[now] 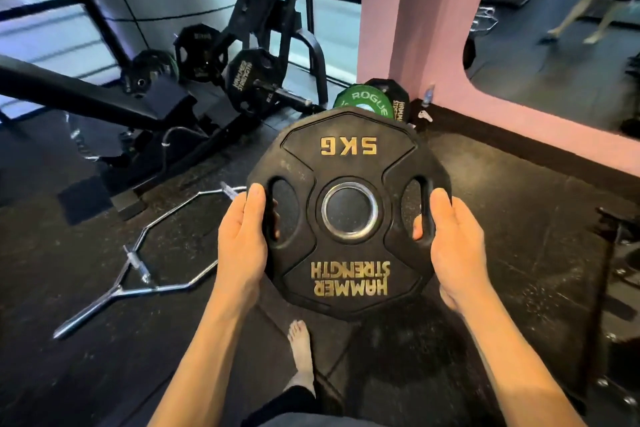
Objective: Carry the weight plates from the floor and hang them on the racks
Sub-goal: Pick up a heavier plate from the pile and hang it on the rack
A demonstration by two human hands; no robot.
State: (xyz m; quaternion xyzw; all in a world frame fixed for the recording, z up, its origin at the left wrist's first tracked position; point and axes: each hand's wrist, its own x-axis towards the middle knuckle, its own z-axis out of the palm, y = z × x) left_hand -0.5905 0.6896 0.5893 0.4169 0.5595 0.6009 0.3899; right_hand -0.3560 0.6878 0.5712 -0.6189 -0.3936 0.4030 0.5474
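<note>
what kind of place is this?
A gym, most likely a free-weights area: both hands hold a 5 kg Hammer Strength plate, a hex trap bar lies on the rubber floor, and a plate-loaded machine stands behind.

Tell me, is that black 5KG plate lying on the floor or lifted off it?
Lifted. The 5KG plate hangs in the air, left hand and right hand gripping its side slots.

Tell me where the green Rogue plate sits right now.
In the head view, the green Rogue plate stands on the floor at the foot of the pink wall, just beyond the top edge of the held 5 kg plate, beside a black plate.
</note>
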